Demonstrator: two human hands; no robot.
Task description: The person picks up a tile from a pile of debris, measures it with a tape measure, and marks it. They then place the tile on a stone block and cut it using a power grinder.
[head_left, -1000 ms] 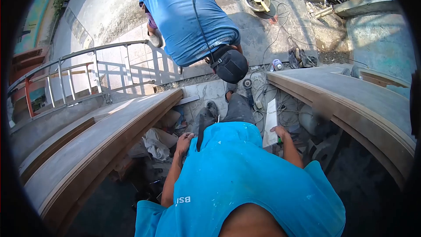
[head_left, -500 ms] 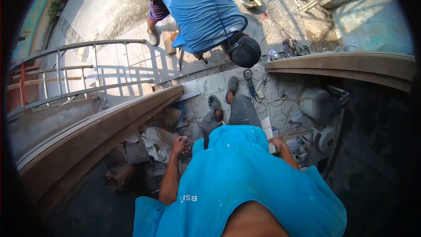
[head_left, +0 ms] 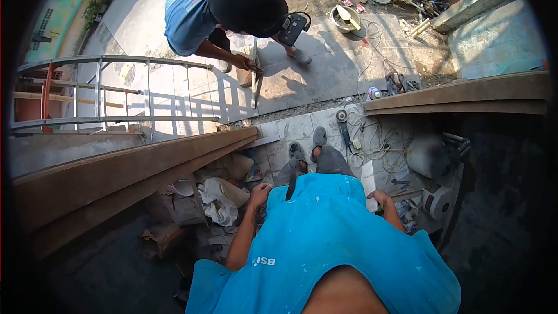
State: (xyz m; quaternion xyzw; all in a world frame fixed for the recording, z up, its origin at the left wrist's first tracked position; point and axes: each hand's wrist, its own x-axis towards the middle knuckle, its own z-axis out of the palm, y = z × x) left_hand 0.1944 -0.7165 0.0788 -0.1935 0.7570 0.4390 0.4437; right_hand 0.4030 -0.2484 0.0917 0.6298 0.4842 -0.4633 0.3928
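My right hand (head_left: 381, 199) grips the lower end of a long white flat strip (head_left: 368, 179), possibly a cut piece of tile, beside my right hip. A small green thing shows under that hand. My left hand (head_left: 260, 194) hangs by my left thigh with curled fingers; whether anything is in them is hidden. An angle grinder (head_left: 344, 129) lies on the tiled floor ahead of my feet. Beyond the doorway, a co-worker in a blue shirt (head_left: 189, 9) and dark cap bends over, one hand holding a dark tool at a narrow strip (head_left: 254, 75).
Brown door frame edges (head_left: 133, 157) flank me on both sides. A metal ladder (head_left: 148, 90) lies outside at left. Loose cables (head_left: 378, 145) spread over the floor at right, near a bucket (head_left: 427, 154). A basin with a trowel (head_left: 345, 18) stands outside. Sacks (head_left: 224, 197) sit at left.
The view has shifted, so my body and the doorway appear further right. The co-worker has moved left and raised the head and torso. My right hand still holds the white strip.
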